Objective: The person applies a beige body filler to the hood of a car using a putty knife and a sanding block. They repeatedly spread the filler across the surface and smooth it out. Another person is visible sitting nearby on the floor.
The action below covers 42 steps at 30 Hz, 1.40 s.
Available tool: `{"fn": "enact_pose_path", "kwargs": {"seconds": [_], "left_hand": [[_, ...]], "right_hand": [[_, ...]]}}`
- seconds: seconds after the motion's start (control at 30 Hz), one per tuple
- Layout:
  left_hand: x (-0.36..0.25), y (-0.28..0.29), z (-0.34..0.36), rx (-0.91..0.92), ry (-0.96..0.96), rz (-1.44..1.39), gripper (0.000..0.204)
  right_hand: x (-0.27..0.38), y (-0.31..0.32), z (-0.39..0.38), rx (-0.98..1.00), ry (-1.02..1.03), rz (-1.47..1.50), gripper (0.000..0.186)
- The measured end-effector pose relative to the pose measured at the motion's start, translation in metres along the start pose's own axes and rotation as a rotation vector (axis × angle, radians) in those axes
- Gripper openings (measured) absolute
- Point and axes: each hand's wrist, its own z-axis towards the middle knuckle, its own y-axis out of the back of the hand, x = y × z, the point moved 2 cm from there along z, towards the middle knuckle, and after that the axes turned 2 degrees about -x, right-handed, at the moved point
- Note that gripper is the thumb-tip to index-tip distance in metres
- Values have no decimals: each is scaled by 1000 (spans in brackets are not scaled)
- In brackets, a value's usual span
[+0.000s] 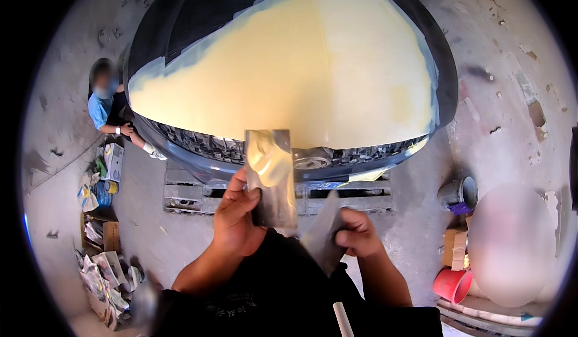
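Note:
My left hand (pixel 233 222) grips the edge of a flat metal putty spreader (pixel 278 199) and holds it up in front of my chest. A glossy mound of pale yellow body filler (pixel 265 159) covers its upper half. Pinched between the thumb and fingers of my right hand (pixel 361 236) is a second spreader (pixel 320 240), grey, tilted and partly blurred. It is close to the lower right corner of the first one. Beyond both hands lies a dark car's hood (pixel 241 78), mostly coated in smooth pale yellow filler with bluish sanded edges.
A wooden pallet (pixel 180 192) lies by the front bumper. At the left a person in blue (pixel 102 108) sits low beside the car, near boxes (pixel 113 162) and paper scraps (pixel 99 283). A grey bucket (pixel 466 191) and a red bucket (pixel 453 286) are at the right.

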Motion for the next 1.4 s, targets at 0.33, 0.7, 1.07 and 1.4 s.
{"fn": "enact_pose_path", "kwargs": {"seconds": [0.33,0.7,1.07,1.4], "left_hand": [[31,-29,-36,104,-24,163,41],[50,-38,-44,359,-346,394,47],[34,-56,-30,511,-556,1529,36],[39,-11,-8,474,-27,442,38]], "right_hand": [[9,32,-14,-309,226,88,36],[9,-10,-38,-309,255,-384,31],[93,-14,-38,-203,555,-439,45],[127,-47,-20,161,609,-1276,48]]}}
